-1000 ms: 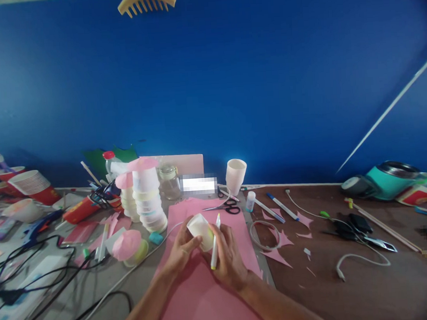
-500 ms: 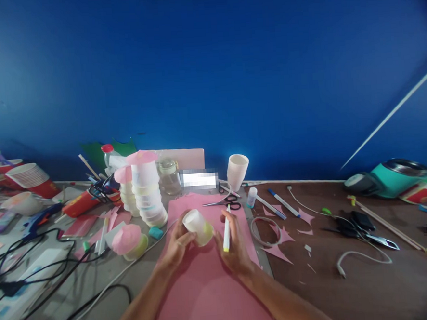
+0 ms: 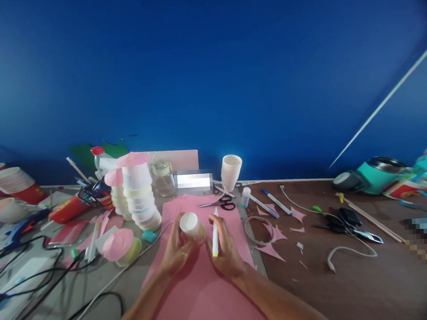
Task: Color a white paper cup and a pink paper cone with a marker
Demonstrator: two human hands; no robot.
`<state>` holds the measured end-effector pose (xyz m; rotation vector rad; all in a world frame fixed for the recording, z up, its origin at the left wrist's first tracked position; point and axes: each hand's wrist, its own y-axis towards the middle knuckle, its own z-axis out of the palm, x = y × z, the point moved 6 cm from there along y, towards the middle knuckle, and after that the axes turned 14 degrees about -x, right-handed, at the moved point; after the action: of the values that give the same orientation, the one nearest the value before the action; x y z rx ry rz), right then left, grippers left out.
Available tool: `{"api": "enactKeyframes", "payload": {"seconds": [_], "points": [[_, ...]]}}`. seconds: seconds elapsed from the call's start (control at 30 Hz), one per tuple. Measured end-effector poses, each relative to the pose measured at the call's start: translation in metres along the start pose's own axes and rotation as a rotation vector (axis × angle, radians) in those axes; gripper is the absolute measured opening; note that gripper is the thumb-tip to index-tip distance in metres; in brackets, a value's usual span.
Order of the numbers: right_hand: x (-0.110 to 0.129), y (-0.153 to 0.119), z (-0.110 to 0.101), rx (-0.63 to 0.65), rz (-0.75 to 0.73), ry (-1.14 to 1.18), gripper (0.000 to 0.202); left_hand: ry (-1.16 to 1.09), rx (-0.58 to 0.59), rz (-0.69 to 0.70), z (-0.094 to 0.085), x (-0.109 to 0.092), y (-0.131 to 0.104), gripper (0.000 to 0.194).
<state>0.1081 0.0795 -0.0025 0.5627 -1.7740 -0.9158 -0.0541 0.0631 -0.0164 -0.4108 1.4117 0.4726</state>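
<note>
My left hand (image 3: 176, 251) is closed around a small white paper cup (image 3: 189, 224), whose open top faces up toward me; a yellowish part shows at its lower right. My right hand (image 3: 226, 251) holds a white marker (image 3: 215, 234) with a yellow end pointing down, close beside the cup. Both hands are over pink paper (image 3: 207, 300). Black scissors (image 3: 226, 203) lie beyond them on the paper. Stacked white cups with a pink paper top (image 3: 140, 193) stand at the left, near a small cup with a pink cap (image 3: 118, 244).
A tall white cup stack (image 3: 231, 172) and a glass jar (image 3: 163, 177) stand near the blue wall. To the right lie a glue bottle (image 3: 245, 197), blue-capped markers (image 3: 277, 202), a coiled cable (image 3: 259, 231) and pink scraps. Black cables and red cups occupy the left.
The held cup has been tipped more upright, so its opening shows. My right hand with the marker has come a little nearer to it. The whole view has shifted slightly.
</note>
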Motion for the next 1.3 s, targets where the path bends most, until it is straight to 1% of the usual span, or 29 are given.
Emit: {"api": "enactKeyframes", "payload": {"seconds": [0.07,0.17,0.23,0.33,0.53,0.63,0.8,0.93,1.0,1.17,1.23,1.27,1.3], "points": [[0.000,0.000,0.002,0.020,-0.001,-0.003,0.049,0.033,0.016,0.031,0.002,-0.001,-0.003,0.062],[-0.002,-0.001,0.005,0.069,-0.003,-0.018,0.043,0.058,0.010,0.090,0.001,-0.001,-0.003,0.057],[-0.003,-0.001,0.006,0.086,-0.020,-0.032,0.040,0.032,0.003,0.085,-0.001,0.003,-0.001,0.056],[-0.004,-0.002,0.007,0.080,-0.053,-0.042,0.041,0.031,-0.024,0.090,-0.005,0.008,0.002,0.059],[-0.007,-0.008,0.010,0.081,-0.060,-0.059,0.045,0.260,-0.046,0.288,-0.007,0.003,0.003,0.066],[-0.011,-0.010,0.013,0.115,-0.032,-0.075,0.042,0.364,-0.040,0.360,-0.008,0.003,0.003,0.069],[-0.008,-0.009,0.015,0.168,-0.052,-0.044,0.036,0.455,-0.053,0.469,-0.008,0.002,0.005,0.074],[-0.008,-0.007,0.016,0.198,-0.037,-0.033,0.035,0.470,-0.048,0.471,-0.007,0.003,0.006,0.074],[-0.010,-0.009,0.018,0.211,-0.021,-0.029,0.035,0.494,-0.060,0.479,-0.007,0.000,0.005,0.074],[-0.020,-0.018,0.021,0.184,-0.006,-0.053,0.047,0.530,-0.088,0.501,-0.008,-0.011,0.002,0.066],[-0.023,-0.022,0.021,0.147,-0.020,-0.076,0.048,0.509,-0.120,0.487,-0.010,-0.012,0.004,0.068],[-0.024,-0.023,0.022,0.126,-0.027,-0.086,0.049,0.496,-0.109,0.485,-0.009,-0.012,0.005,0.072],[-0.024,-0.023,0.022,0.116,-0.043,-0.090,0.049,0.472,-0.073,0.491,-0.007,-0.013,0.005,0.077]]}}
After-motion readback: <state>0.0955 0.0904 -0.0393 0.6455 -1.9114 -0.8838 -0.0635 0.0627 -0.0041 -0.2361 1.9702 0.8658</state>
